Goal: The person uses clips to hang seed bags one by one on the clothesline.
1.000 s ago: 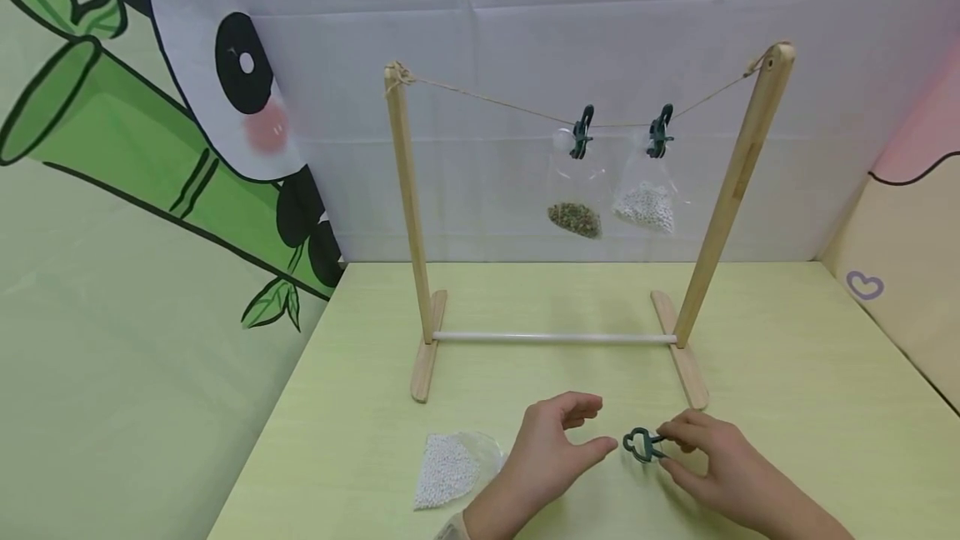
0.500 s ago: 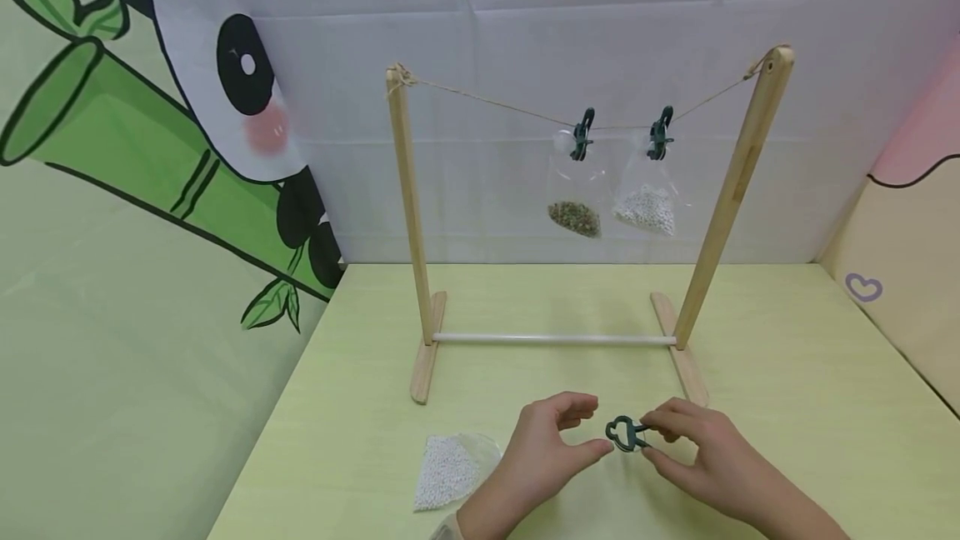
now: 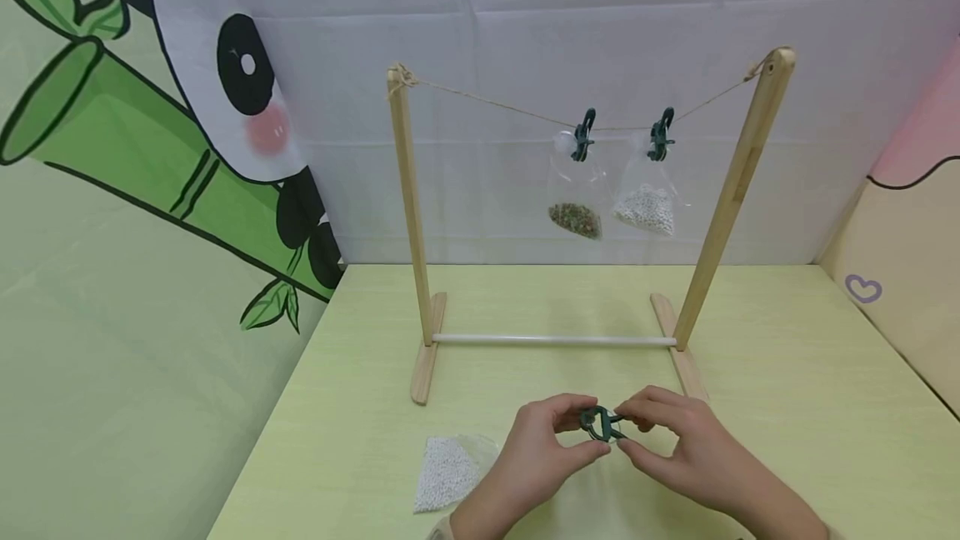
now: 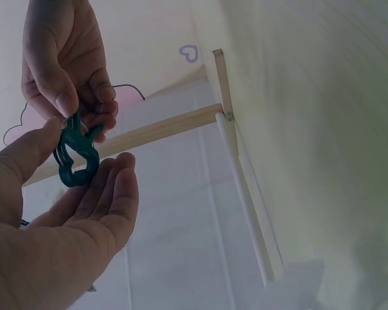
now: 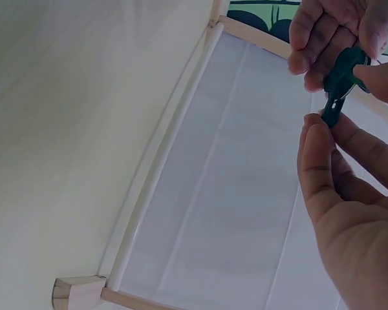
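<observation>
My left hand [image 3: 536, 444] and right hand [image 3: 686, 448] meet low over the front of the table around one dark green spring clip [image 3: 604, 423]. Finger and thumb of the right hand pinch the two handles of the clip [image 5: 341, 74]. On the opposite side, the left hand has its thumb and fingers around the rounded jaw end of the clip [image 4: 83, 143]. A clear bag of white pellets [image 3: 444, 473] lies flat on the table, partly behind the left wrist.
Behind the hands stands a wooden rack [image 3: 408, 207] with a string [image 3: 487, 98] between its posts. Two green clips hold a bag of brownish-green bits [image 3: 574, 220] and a bag of white pellets [image 3: 647, 208] on it. A white rod [image 3: 555, 339] joins the feet.
The right hand has moved left with the clip, bringing its jaw end in between the left thumb and fingers. The left hand has stayed nearly in place.
</observation>
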Tool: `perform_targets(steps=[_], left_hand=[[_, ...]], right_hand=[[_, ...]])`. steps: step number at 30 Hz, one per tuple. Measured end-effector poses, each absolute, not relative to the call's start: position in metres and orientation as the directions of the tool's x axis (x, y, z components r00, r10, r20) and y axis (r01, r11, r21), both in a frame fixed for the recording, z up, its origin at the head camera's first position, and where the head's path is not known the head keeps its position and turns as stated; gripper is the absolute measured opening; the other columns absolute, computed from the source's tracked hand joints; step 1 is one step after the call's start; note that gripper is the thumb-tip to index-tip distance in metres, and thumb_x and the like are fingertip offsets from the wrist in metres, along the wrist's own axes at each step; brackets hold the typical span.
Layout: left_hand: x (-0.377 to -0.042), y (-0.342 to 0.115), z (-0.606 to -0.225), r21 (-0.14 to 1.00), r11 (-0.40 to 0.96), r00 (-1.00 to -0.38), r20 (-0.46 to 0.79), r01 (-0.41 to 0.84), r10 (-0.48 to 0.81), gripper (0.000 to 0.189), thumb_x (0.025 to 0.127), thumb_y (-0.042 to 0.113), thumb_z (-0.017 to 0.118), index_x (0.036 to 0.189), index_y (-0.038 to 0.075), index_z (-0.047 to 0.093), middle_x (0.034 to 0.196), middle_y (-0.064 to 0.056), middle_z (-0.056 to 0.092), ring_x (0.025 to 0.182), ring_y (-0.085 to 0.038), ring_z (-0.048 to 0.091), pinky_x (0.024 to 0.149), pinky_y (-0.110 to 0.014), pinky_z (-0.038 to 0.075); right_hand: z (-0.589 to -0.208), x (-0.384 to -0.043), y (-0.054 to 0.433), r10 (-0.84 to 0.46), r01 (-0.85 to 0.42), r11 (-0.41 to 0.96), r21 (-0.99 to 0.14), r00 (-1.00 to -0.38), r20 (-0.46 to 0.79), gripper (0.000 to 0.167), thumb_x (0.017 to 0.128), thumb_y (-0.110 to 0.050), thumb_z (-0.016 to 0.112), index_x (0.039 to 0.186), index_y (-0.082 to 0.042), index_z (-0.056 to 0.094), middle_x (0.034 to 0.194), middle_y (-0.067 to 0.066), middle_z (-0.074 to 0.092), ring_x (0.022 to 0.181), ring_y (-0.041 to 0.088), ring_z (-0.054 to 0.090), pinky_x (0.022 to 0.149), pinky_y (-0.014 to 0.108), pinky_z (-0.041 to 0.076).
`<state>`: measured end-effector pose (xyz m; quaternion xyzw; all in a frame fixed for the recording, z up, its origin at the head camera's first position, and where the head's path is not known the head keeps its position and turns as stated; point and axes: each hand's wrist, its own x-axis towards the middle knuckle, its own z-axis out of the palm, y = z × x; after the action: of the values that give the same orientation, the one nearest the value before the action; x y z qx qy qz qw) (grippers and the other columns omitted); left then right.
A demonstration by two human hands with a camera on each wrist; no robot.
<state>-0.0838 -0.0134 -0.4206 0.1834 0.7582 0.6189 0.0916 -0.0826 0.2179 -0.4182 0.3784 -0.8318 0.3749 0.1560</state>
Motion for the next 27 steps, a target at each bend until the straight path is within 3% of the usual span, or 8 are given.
perform_targets(steps=[9,15,21,27], left_hand=[[-0.086,-0.022,-0.419,0.965,0.135,-0.907,0.157,0.225,0.390,0.040,0.086,0.014,0.085,0.122,0.003,0.071,0.102,0.008,0.073,0.098,-0.015,0.071,0.091,-0.031,0.053],[-0.087,-0.028,-0.418,0.957,0.125,-0.899,0.194,0.262,0.393,0.036,0.087,0.012,0.083,0.120,0.004,0.072,0.095,0.010,0.072,0.094,-0.012,0.071,0.093,-0.032,0.052],[-0.089,-0.032,-0.417,0.963,0.101,-0.896,0.192,0.252,0.401,0.038,0.087,0.011,0.083,0.123,0.005,0.071,0.099,0.009,0.073,0.097,-0.020,0.071,0.096,-0.033,0.051],[-0.088,-0.036,-0.416,0.962,0.117,-0.896,0.181,0.247,0.405,0.040,0.086,0.014,0.084,0.123,0.006,0.072,0.102,0.009,0.074,0.097,-0.017,0.071,0.094,-0.033,0.051]], right_hand=[[-0.410,-0.084,0.207,-0.517,-0.752,0.397,-0.526,-0.657,0.548,0.040,0.079,0.000,0.085,0.113,-0.018,0.072,0.103,-0.011,0.067,0.084,0.005,0.060,0.073,0.021,0.052],[-0.409,-0.085,0.203,-0.502,-0.732,0.384,-0.562,-0.677,0.538,0.046,0.079,-0.002,0.086,0.121,-0.015,0.071,0.106,-0.013,0.067,0.087,0.007,0.063,0.074,0.024,0.054],[-0.408,-0.085,0.202,-0.496,-0.711,0.385,-0.589,-0.697,0.517,0.040,0.083,-0.007,0.086,0.119,-0.014,0.071,0.104,-0.014,0.067,0.087,0.006,0.063,0.074,0.026,0.055],[-0.408,-0.083,0.202,-0.517,-0.722,0.358,-0.592,-0.681,0.518,0.036,0.086,-0.004,0.082,0.119,-0.013,0.071,0.104,-0.011,0.068,0.086,0.007,0.062,0.075,0.024,0.054]])
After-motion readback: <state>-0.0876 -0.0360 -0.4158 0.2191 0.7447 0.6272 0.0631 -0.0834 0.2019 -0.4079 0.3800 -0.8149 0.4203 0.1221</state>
